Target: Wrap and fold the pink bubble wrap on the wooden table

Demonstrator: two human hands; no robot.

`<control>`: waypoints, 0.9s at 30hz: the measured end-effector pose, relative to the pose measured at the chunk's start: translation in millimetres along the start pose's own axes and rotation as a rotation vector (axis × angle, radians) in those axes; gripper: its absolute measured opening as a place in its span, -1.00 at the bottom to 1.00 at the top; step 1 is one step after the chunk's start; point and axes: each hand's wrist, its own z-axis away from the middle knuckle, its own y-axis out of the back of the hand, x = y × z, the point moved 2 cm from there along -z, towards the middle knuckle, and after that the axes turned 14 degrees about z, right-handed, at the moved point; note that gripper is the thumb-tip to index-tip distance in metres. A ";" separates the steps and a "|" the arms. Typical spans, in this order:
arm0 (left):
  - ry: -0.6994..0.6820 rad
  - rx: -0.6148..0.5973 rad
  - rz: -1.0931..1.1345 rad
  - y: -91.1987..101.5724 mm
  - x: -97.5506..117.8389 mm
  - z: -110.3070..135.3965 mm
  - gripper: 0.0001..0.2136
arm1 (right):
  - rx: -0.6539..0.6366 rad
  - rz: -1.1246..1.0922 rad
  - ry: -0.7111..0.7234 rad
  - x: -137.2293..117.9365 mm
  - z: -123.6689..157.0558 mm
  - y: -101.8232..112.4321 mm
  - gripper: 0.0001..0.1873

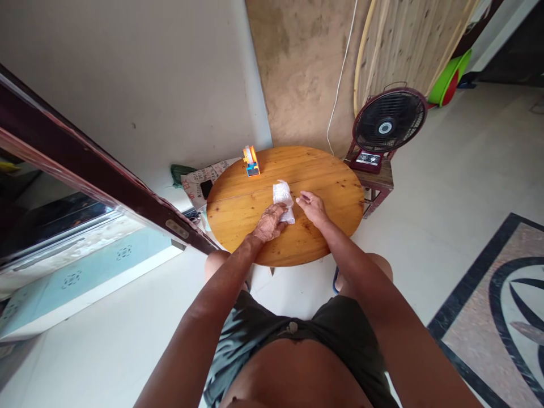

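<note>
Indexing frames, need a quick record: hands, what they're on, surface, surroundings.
surface: round wooden table
left: left hand lies on the near end of a white crinkled sheet; grip unclear
right: right hand open on the table, just right of the sheet
far edge: small orange-and-blue object
beside table: fan on a stool

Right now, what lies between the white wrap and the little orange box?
Only bare table shows between the white wrap and the orange box, in the head view.
</note>
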 end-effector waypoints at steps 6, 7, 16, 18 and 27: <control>-0.018 -0.003 0.027 -0.7 -0.9 0.5 -0.55 | -0.228 -0.130 -0.034 -16.7 -27.6 -1.9 -0.21; -0.022 -0.001 0.029 -1.0 -1.9 0.5 -0.54 | -0.267 -0.132 -0.016 -21.5 -30.9 -4.1 -0.18; -0.024 -0.016 0.040 -0.4 -7.7 -0.5 -0.52 | -0.436 -0.130 -0.013 -41.8 -45.6 -27.8 -0.60; -0.014 -0.021 0.046 0.0 -9.9 -0.3 -0.51 | -0.473 -0.105 -0.010 -41.9 -45.4 -28.6 -0.74; -0.023 0.014 0.086 -0.7 -15.4 2.8 -0.55 | -0.523 0.176 0.078 -45.7 -50.9 -25.9 -0.87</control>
